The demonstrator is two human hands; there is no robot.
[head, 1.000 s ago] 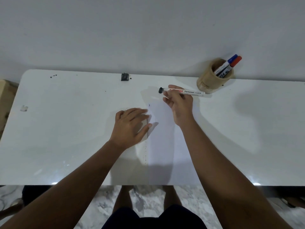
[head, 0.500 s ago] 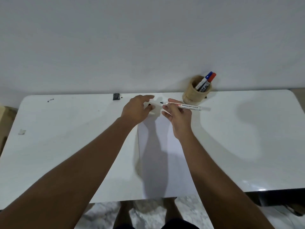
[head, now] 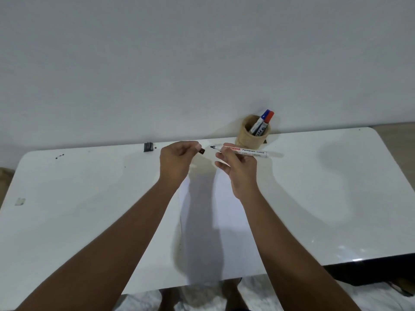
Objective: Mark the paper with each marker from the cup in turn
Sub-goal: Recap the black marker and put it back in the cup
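White permanent marker uncapped, dark tip bare, gripped by right hand, left hand pinching black cap beside the tip, cup behind with two markers, paper below

The cap has been pulled off the marker and is now pinched in the left hand, which was flat on the paper before. The nib is exposed.

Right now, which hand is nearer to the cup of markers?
Right. The right hand holds the uncapped marker just in front of the cup; the left hand, pinching the cap, sits farther left.
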